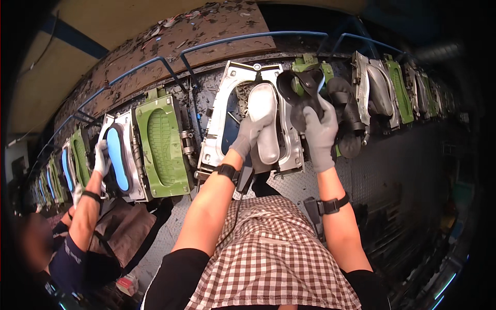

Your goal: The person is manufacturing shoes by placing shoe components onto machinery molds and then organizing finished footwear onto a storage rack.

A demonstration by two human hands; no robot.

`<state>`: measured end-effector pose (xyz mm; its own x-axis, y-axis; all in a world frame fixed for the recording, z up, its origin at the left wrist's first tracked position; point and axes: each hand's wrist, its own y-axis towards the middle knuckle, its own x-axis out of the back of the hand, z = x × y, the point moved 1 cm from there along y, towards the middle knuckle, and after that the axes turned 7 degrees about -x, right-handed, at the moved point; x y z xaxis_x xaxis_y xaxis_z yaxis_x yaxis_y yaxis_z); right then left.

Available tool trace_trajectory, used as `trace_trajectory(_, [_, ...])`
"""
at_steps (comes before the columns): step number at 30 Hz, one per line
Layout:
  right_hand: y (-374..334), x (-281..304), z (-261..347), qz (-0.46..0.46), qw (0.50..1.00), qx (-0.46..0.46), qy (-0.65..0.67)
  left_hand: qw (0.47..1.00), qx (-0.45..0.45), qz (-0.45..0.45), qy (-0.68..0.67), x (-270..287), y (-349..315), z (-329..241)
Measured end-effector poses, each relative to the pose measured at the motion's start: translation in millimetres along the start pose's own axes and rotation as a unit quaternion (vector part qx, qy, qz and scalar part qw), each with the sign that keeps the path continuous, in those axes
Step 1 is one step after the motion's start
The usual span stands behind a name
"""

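My left hand [250, 135], in a grey glove, has its fingers closed on the side of a silver foot-shaped metal last [267, 147]. That last stands over an open silver mold frame [213, 126]. In my right hand [321, 132], also gloved, is a black sandal [295, 106] with wide straps, gripped along its right side and tilted beside the last. A bit of blue shows at the sandal's upper edge. More black sandals [347, 116] lie just right of my right hand, partly over a green mold half behind them.
At left stands a green mold half [161, 139] with a ridged sole cavity. Beyond it a co-worker's gloved hand [101, 159] touches a blue insole [118, 157] on another last. Several molds curve away on both sides, with a blue rail [248, 37] behind.
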<state>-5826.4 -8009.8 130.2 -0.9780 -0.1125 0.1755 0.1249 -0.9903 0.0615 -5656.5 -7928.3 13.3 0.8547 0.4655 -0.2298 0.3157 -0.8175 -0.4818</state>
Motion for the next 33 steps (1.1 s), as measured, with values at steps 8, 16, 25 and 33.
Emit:
trace_trajectory(8, [-8,-53,-8,0.543,0.743,0.086,-0.380,0.997,-0.052,-0.055,-0.004,20,-56,63])
trace_trajectory(16, [-73,-30,5,0.643,0.591,0.083,-0.481,0.957,0.257,0.120,0.056,-3,-165,35])
trace_trajectory(25, [-32,-24,-37,0.403,0.784,-0.179,-0.438,0.983,-0.022,-0.118,-0.138,-6,-97,8])
trace_trajectory(33, [-57,-19,-45,0.268,0.910,-0.189,-0.253,0.991,-0.039,-0.074,-0.105,-10,-56,-3])
